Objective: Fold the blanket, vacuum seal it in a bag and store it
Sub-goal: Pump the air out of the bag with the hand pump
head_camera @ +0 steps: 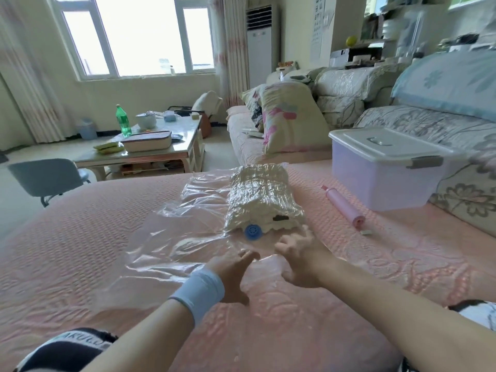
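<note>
Fingers [247,255] spread on the slack bag [171,237], left hand [230,273] and right hand [302,260] should fold it snugly over the blanket [263,194] just beyond them.

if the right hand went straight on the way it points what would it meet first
The right hand would likely meet the near end of the packed blanket, just right of the blue valve; depth is unclear.
</note>
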The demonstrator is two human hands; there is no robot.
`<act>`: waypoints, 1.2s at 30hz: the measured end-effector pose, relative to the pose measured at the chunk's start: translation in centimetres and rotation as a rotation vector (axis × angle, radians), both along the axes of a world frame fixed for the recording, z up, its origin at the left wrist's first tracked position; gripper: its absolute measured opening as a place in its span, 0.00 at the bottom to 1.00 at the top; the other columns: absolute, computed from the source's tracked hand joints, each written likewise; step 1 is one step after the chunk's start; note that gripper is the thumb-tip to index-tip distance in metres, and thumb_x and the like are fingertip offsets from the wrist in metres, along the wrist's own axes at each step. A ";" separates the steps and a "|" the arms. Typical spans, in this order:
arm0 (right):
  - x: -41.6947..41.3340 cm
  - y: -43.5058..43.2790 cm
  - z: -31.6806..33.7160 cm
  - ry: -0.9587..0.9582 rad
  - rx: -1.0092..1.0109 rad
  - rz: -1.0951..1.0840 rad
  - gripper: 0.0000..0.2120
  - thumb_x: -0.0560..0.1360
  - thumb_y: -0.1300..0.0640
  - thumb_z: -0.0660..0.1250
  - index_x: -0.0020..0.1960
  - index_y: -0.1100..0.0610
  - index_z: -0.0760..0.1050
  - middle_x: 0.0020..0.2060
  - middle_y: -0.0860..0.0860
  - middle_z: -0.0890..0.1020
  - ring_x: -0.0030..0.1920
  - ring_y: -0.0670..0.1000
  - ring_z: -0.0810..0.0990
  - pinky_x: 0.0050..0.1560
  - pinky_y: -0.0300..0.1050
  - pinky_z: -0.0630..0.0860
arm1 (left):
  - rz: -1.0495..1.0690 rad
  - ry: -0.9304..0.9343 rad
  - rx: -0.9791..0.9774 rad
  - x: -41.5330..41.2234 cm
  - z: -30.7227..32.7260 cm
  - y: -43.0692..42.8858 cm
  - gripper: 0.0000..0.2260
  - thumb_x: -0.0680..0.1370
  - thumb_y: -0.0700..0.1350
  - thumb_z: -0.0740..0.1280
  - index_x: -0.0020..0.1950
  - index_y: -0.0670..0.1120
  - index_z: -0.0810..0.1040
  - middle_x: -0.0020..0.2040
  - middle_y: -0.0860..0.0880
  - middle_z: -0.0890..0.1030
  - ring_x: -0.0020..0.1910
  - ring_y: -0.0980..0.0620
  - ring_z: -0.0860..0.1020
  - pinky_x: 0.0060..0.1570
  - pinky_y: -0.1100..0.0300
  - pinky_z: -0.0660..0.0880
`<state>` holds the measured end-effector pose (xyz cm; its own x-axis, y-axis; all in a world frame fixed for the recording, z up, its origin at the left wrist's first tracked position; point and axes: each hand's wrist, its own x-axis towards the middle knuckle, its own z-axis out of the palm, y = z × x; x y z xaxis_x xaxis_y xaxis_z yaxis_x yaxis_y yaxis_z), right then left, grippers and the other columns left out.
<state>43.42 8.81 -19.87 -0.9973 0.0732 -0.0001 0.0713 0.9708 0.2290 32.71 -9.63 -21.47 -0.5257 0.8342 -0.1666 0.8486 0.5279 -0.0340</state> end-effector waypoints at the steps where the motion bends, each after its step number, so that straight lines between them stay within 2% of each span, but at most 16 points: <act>1: -0.5 0.5 0.5 0.104 0.065 -0.019 0.27 0.75 0.39 0.66 0.68 0.51 0.69 0.64 0.53 0.73 0.65 0.57 0.72 0.71 0.64 0.58 | 0.014 0.069 0.076 -0.4 0.6 0.4 0.34 0.74 0.54 0.71 0.74 0.55 0.56 0.68 0.48 0.72 0.62 0.44 0.75 0.59 0.49 0.74; 4: -1.2 0.9 1.8 0.457 0.153 -0.062 0.25 0.67 0.51 0.76 0.60 0.56 0.72 0.57 0.57 0.76 0.52 0.59 0.77 0.52 0.56 0.70 | 0.093 0.237 0.293 -2.4 2.9 1.3 0.19 0.80 0.47 0.62 0.70 0.51 0.63 0.60 0.46 0.78 0.53 0.43 0.80 0.49 0.51 0.76; 7: -2.6 0.7 2.1 0.771 0.202 0.048 0.20 0.63 0.67 0.73 0.52 0.58 0.72 0.46 0.58 0.75 0.37 0.56 0.75 0.30 0.47 0.72 | 0.163 0.306 0.473 -5.1 5.7 2.7 0.09 0.80 0.47 0.63 0.60 0.53 0.71 0.56 0.52 0.79 0.49 0.47 0.81 0.44 0.56 0.74; 10: -4.4 1.1 1.7 0.910 0.371 0.231 0.13 0.71 0.69 0.68 0.53 0.57 0.77 0.47 0.58 0.78 0.42 0.57 0.76 0.37 0.51 0.73 | 0.245 0.315 0.520 -7.0 7.7 4.4 0.09 0.79 0.47 0.64 0.59 0.54 0.72 0.54 0.51 0.81 0.49 0.46 0.81 0.46 0.56 0.73; 12: -5.4 1.3 1.8 0.929 0.464 0.318 0.16 0.75 0.70 0.61 0.57 0.57 0.78 0.50 0.59 0.80 0.46 0.59 0.77 0.43 0.52 0.73 | 0.262 0.351 0.510 -8.4 8.3 5.6 0.11 0.80 0.46 0.64 0.62 0.54 0.71 0.53 0.51 0.82 0.49 0.46 0.81 0.45 0.56 0.72; 15: -7.5 1.7 1.6 0.790 0.514 0.381 0.16 0.72 0.70 0.58 0.52 0.56 0.78 0.46 0.56 0.80 0.42 0.56 0.77 0.40 0.49 0.71 | 0.219 0.422 0.499 -10.8 8.7 7.4 0.14 0.79 0.46 0.65 0.64 0.54 0.69 0.53 0.52 0.82 0.48 0.47 0.82 0.47 0.55 0.74; 17: -9.2 2.5 1.1 0.536 0.389 0.179 0.17 0.71 0.59 0.65 0.60 0.56 0.76 0.54 0.57 0.79 0.50 0.58 0.77 0.48 0.51 0.72 | 0.182 0.545 0.471 -12.5 8.5 8.4 0.18 0.77 0.50 0.69 0.65 0.53 0.69 0.56 0.52 0.82 0.51 0.46 0.81 0.54 0.53 0.73; 19: -10.6 4.0 0.9 0.199 0.203 -0.117 0.34 0.78 0.42 0.62 0.79 0.55 0.57 0.75 0.61 0.63 0.72 0.64 0.64 0.69 0.65 0.58 | 0.169 0.697 0.410 -13.6 7.9 9.0 0.24 0.73 0.52 0.73 0.65 0.51 0.69 0.59 0.50 0.80 0.57 0.45 0.77 0.61 0.50 0.67; 21: -12.4 5.9 0.5 0.003 0.114 -0.204 0.39 0.81 0.33 0.51 0.81 0.47 0.36 0.81 0.55 0.41 0.81 0.61 0.43 0.71 0.74 0.39 | 0.109 0.817 0.485 -14.1 6.5 9.5 0.25 0.69 0.42 0.73 0.65 0.49 0.72 0.63 0.47 0.77 0.59 0.44 0.74 0.60 0.49 0.65; 23: -14.1 7.7 -0.2 -0.078 -0.018 -0.240 0.37 0.81 0.33 0.48 0.80 0.43 0.32 0.80 0.50 0.33 0.80 0.57 0.36 0.70 0.77 0.39 | -0.064 0.911 0.607 -14.1 5.1 9.9 0.26 0.67 0.34 0.65 0.64 0.48 0.74 0.65 0.44 0.75 0.57 0.43 0.73 0.52 0.50 0.67; 25: -15.5 9.0 -1.1 -0.108 -0.148 -0.277 0.34 0.82 0.35 0.47 0.80 0.41 0.33 0.80 0.46 0.33 0.81 0.54 0.37 0.71 0.77 0.41 | -0.278 0.944 0.629 -14.0 3.6 10.2 0.22 0.67 0.33 0.64 0.59 0.47 0.77 0.59 0.44 0.78 0.50 0.43 0.74 0.45 0.52 0.69; 27: -16.3 9.5 -1.7 -0.123 -0.270 -0.294 0.32 0.83 0.38 0.48 0.80 0.40 0.34 0.80 0.43 0.35 0.81 0.51 0.38 0.72 0.76 0.41 | -0.273 0.839 0.523 -14.0 2.5 9.9 0.13 0.68 0.38 0.66 0.51 0.47 0.78 0.50 0.46 0.80 0.45 0.44 0.76 0.43 0.52 0.71; 29: -16.8 9.7 -1.9 -0.109 -0.381 -0.299 0.32 0.83 0.41 0.50 0.80 0.39 0.36 0.80 0.41 0.37 0.81 0.49 0.39 0.73 0.75 0.41 | -0.017 0.649 0.329 -14.2 1.2 8.7 0.12 0.74 0.49 0.63 0.56 0.50 0.77 0.56 0.46 0.79 0.53 0.43 0.75 0.52 0.49 0.70; 32: -17.7 9.8 -1.6 -0.103 -0.413 -0.330 0.32 0.81 0.43 0.50 0.80 0.39 0.38 0.81 0.47 0.37 0.81 0.51 0.40 0.74 0.73 0.41 | 0.285 0.372 0.124 -15.9 -0.8 7.1 0.26 0.79 0.64 0.50 0.76 0.59 0.59 0.78 0.49 0.58 0.76 0.44 0.54 0.71 0.41 0.48; 34: -18.3 8.9 -1.4 -0.065 -0.284 -0.321 0.34 0.80 0.44 0.51 0.81 0.44 0.39 0.80 0.53 0.34 0.81 0.56 0.39 0.75 0.72 0.40 | 0.275 0.286 0.044 -17.1 -1.7 7.1 0.29 0.79 0.67 0.45 0.78 0.61 0.45 0.80 0.53 0.47 0.78 0.47 0.41 0.73 0.40 0.37; 36: -18.4 7.2 -1.2 0.021 -0.149 -0.220 0.39 0.79 0.49 0.57 0.82 0.49 0.37 0.79 0.56 0.34 0.80 0.59 0.37 0.77 0.68 0.41 | 0.261 0.224 0.034 -17.7 -2.0 7.6 0.28 0.79 0.67 0.44 0.78 0.63 0.42 0.80 0.55 0.47 0.78 0.50 0.39 0.72 0.39 0.33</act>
